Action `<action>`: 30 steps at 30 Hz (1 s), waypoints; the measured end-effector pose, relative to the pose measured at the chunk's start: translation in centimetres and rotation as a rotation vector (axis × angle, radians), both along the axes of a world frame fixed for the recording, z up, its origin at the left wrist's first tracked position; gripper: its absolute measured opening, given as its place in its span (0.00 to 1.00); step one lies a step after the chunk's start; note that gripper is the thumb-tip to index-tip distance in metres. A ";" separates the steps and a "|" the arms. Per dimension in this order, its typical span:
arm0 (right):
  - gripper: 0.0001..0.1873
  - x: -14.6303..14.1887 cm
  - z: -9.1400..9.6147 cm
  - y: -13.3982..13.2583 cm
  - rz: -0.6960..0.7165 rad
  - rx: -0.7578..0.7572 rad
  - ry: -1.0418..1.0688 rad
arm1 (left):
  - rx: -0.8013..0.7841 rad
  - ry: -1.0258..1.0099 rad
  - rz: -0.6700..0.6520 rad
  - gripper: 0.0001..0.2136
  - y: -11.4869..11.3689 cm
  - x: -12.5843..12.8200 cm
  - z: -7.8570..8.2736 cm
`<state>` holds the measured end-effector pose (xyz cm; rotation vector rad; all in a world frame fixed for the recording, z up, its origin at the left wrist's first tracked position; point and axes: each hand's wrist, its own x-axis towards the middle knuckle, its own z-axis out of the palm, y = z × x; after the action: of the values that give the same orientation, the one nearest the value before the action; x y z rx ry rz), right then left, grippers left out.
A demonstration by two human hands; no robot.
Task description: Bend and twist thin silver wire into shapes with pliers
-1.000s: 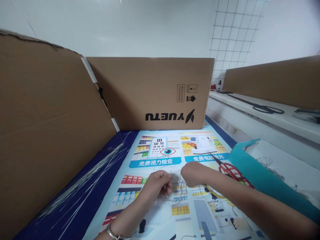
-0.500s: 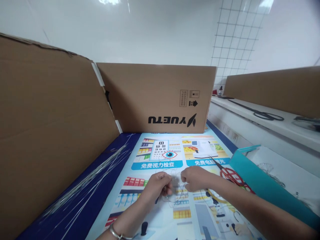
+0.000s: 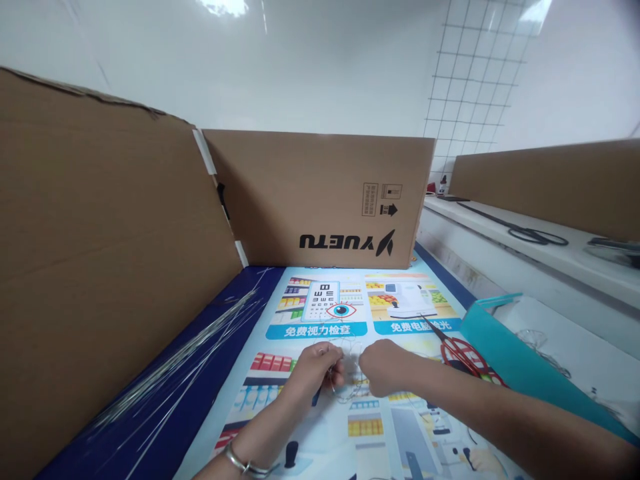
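Note:
Thin silvery wire (image 3: pixel 345 399), bent into loops, spans the gap between my two hands above the printed sheet. My left hand (image 3: pixel 320 368) is closed in a pinch on the wire. On the other side of the loops my right hand (image 3: pixel 384 368) is curled with its back towards me; its fingertips are hidden, but it appears to grip the same wire. Red-handled scissors (image 3: pixel 463 353) lie beyond my right forearm, blades pointing to the back left.
Straight wires (image 3: pixel 180 357) lie in a bundle on the blue surface at left. A teal-sided box (image 3: pixel 530 367) with coiled wire stands at right. Cardboard panels (image 3: pixel 320 200) wall off the back and left. Black scissors (image 3: pixel 530 233) rest on the white ledge.
My right hand has turned and its fingers have closed more, hiding the fingertips. My left hand keeps its pinch nearly in place. The camera view has shifted slightly.

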<state>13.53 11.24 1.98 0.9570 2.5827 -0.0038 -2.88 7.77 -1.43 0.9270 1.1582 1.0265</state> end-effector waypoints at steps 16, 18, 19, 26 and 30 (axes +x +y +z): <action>0.07 4.2 -0.9 0.1 -0.224 0.105 0.241 | 0.016 0.042 0.014 0.12 0.4 -0.2 -0.7; 0.07 4.4 -1.3 0.3 -0.245 0.089 0.284 | 0.018 0.047 0.007 0.11 0.3 -0.1 -0.8; 0.08 4.5 -1.4 0.3 -0.252 0.082 0.304 | 0.018 0.049 0.003 0.11 0.3 -0.1 -0.8; 0.08 5.3 -1.0 0.5 -0.212 0.072 0.367 | 0.018 0.063 0.018 0.10 0.0 0.2 -0.6; 0.07 5.1 -0.4 0.5 -0.109 0.067 0.283 | 0.029 0.064 0.048 0.11 0.0 0.1 -0.3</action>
<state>18.60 11.74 1.55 1.1974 2.7965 -0.0885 -2.75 7.79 -1.76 0.9647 1.2273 1.0612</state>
